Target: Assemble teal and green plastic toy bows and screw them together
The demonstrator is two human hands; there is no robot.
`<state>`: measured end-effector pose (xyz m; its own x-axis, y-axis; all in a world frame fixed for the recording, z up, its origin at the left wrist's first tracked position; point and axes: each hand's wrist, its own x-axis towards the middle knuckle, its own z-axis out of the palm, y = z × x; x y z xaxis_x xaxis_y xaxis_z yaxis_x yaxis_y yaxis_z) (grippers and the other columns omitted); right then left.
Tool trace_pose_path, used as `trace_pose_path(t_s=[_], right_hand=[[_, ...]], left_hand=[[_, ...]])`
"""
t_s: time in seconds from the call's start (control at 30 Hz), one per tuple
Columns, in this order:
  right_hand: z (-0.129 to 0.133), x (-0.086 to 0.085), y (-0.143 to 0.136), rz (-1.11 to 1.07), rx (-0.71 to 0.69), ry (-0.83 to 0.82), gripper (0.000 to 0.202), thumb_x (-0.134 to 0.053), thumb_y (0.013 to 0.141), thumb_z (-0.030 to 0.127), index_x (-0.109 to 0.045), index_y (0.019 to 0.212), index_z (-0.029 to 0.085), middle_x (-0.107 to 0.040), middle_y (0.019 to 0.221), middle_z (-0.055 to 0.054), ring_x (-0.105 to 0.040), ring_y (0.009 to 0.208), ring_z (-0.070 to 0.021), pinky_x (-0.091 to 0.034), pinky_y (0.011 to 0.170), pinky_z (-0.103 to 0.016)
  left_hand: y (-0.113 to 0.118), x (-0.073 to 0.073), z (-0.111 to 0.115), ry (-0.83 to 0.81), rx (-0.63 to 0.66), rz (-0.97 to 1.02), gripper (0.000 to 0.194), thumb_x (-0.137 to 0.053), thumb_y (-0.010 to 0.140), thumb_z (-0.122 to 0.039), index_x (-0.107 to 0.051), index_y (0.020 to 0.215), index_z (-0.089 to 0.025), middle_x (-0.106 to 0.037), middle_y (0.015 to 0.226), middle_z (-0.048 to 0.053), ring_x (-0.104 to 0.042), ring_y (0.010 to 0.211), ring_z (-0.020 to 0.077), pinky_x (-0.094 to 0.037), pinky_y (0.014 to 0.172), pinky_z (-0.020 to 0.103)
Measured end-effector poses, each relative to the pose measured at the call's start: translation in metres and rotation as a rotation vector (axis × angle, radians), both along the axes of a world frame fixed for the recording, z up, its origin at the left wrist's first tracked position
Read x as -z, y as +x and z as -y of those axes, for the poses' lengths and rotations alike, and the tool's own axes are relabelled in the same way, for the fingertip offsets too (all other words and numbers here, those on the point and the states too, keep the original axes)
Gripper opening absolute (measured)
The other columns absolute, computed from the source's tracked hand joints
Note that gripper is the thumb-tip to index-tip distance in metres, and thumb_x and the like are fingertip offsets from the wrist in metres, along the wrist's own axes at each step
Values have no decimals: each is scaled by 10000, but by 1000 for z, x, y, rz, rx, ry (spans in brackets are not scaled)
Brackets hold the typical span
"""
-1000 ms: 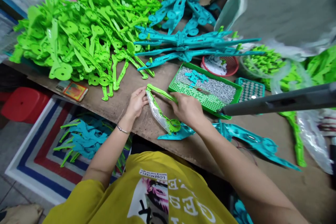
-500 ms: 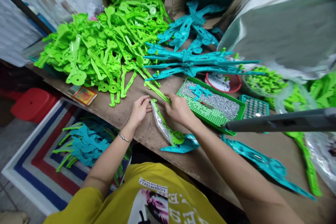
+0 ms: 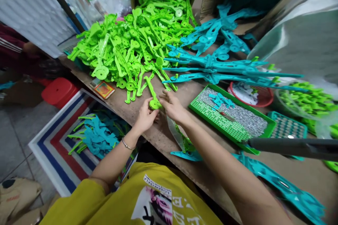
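My left hand (image 3: 146, 116) is closed around the disc end of a bright green plastic arm (image 3: 150, 88). That arm points away from me toward the pile. My right hand (image 3: 173, 107) is beside the disc, fingers partly stretched, fingertips at its right edge; whether they touch it is hard to tell. Below my right wrist, another green arm in a clear plastic sleeve (image 3: 176, 134) lies on the bench, partly hidden by my forearm. Under its near end is a pointed teal plastic piece (image 3: 185, 155).
A large pile of green arms (image 3: 118, 47) spreads from a cardboard box. Teal frames (image 3: 211, 65) lie at the back right. A green tray (image 3: 195, 107) holds small metal parts and a red-handled tool. A dark bar (image 3: 290, 146) juts in from the right; a red stool (image 3: 60, 92) stands left.
The green arm by my right hand has turned, and its disc end is now in my left hand. My right fingers have loosened. The view has shifted left.
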<state>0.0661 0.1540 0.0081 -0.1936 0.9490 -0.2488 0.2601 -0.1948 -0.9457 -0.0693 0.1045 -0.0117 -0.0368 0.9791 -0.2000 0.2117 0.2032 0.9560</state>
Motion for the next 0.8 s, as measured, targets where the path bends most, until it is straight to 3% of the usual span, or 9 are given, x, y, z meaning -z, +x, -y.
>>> trace_pose_path(t_s=[0.1, 0.2, 0.33, 0.5, 0.63, 0.8], right_hand=[[7, -3, 7, 130, -60, 74, 553, -506, 866, 174, -475, 1408, 70, -572, 1426, -229, -627, 1245, -242, -467, 1095, -427], [16, -5, 21, 207, -111, 170, 442, -513, 880, 206, -571, 1311, 125, -635, 1367, -179, -651, 1203, -245, -485, 1072, -463], [31, -7, 43, 201, -104, 224, 394, -516, 911, 266, -591, 1283, 159, -677, 1318, -142, -657, 1197, -246, -494, 1061, -480], [51, -11, 65, 193, -50, 201, 351, -557, 921, 387, -636, 1204, 194, -714, 1246, -116, -687, 1124, -247, -535, 995, -458], [64, -19, 68, 229, -96, 209, 335, -526, 941, 392, -656, 1179, 195, -717, 1239, -108, -690, 1112, -246, -543, 972, -438], [75, -26, 77, 286, -112, 270, 331, -497, 954, 398, -675, 1158, 208, -730, 1211, -100, -694, 1112, -254, -542, 973, -437]], left_hand=[[-19, -5, -15, 243, 87, -610, 442, -603, 866, -225, -580, 1304, -168, -664, 1159, 137, -649, 1001, 274, -498, 984, 468], [-35, -5, -28, 336, 116, -921, 326, -525, 907, -198, -652, 1207, -194, -668, 1201, 137, -586, 1139, 315, -420, 1055, 495], [-58, 3, -30, 303, 19, -1009, 211, -548, 910, -253, -698, 1050, -202, -675, 1150, 155, -549, 1163, 363, -413, 1023, 530], [-79, 11, -31, 369, -127, -1087, 257, -556, 910, -260, -671, 1128, -188, -644, 1242, 155, -545, 1173, 360, -433, 990, 491], [-79, 16, -52, 410, -160, -1003, 250, -607, 890, -272, -664, 1115, -180, -641, 1214, 164, -556, 1157, 350, -422, 993, 475], [-91, 14, -79, 445, -206, -896, 269, -422, 973, -214, -648, 1107, -156, -647, 1101, 156, -605, 1075, 273, -436, 978, 390]])
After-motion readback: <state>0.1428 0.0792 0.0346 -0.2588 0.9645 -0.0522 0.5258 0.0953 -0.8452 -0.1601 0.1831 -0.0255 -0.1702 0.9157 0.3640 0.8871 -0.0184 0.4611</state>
